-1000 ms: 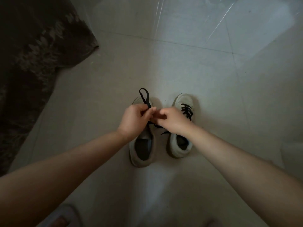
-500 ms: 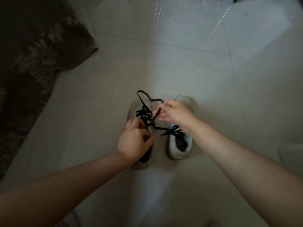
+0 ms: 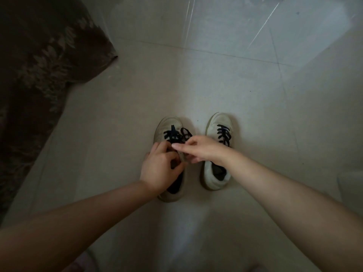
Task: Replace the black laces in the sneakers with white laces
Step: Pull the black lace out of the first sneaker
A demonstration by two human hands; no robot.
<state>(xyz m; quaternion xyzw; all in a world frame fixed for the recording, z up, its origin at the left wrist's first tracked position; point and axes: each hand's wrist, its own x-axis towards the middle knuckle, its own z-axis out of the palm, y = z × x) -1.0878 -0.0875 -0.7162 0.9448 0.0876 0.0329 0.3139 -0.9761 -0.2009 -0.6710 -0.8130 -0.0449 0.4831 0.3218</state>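
**Hands back down on left sneaker, unlacing under way**

Left hand sits over the tongue and collar of the left sneaker, fingers curled in, looks like it's pinching the tongue or the lace there; the exact contact is hidden by the knuckles. Half a second ago it was lower on the shoe, steadying it.

Right hand is now low and touching the left one above the same shoe, fingertips pinched together, apparently on the black lace. Can't see the strand between the fingers. Half a second ago it was raised toward the toe, pulling a loop of lace up and out; that loop is gone now and slack lies bunched on the upper rows.

My read: one crossing got pulled free, hands regrouped to work the next eyelet down. Early stage.

Right sneaker stands just beside the left one on the tiled floor, its own black lace fully threaded, untouched. No white laces in view.

Dark patterned rug at far left, well apart from the shoes.
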